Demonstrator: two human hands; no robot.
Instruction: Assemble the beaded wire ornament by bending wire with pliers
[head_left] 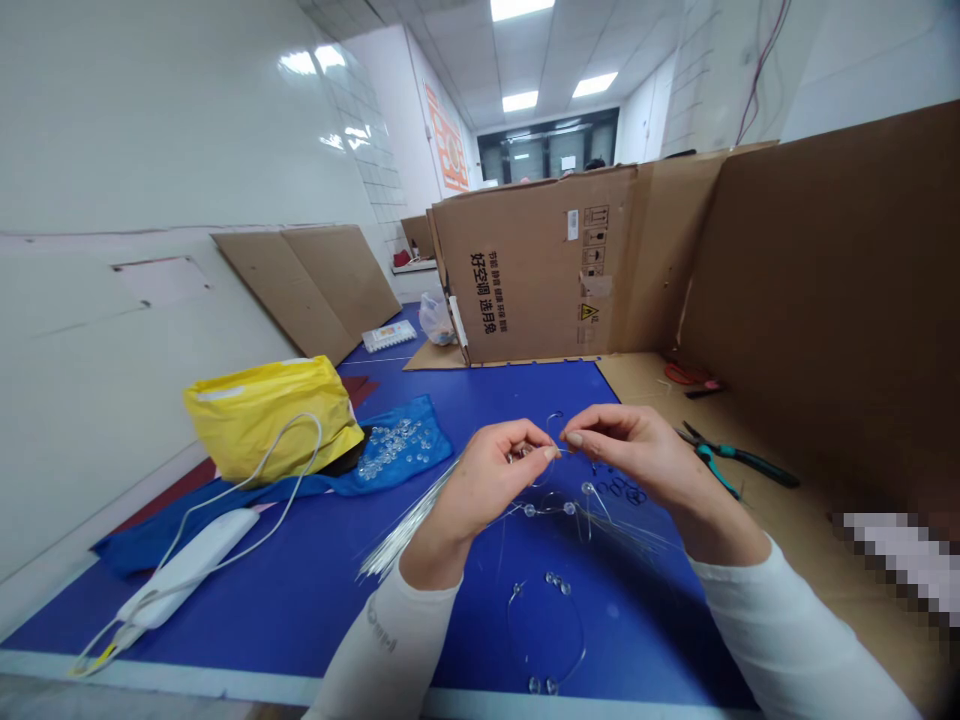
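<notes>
Over the blue mat, my left hand (491,470) is closed, thumb and finger pinching a thin wire (568,450). My right hand (630,445) pinches that wire a short way to the right. Something small and shiny sits inside the left fingers, partly hidden. Below the hands lie bent wires with clear beads (569,508) on them. Nearer to me rests a wire loop (583,635) strung with several clear beads. Small dark rings (626,490) lie by my right wrist. A bundle of straight wires (401,535) runs beside my left forearm.
Loose clear beads (394,447) lie on a blue cloth or bag at left, beside a yellow bag (274,415) and a white power strip (199,560) with its cord. Teal-handled pliers (757,465) lie right. Cardboard (540,270) walls stand behind and at right.
</notes>
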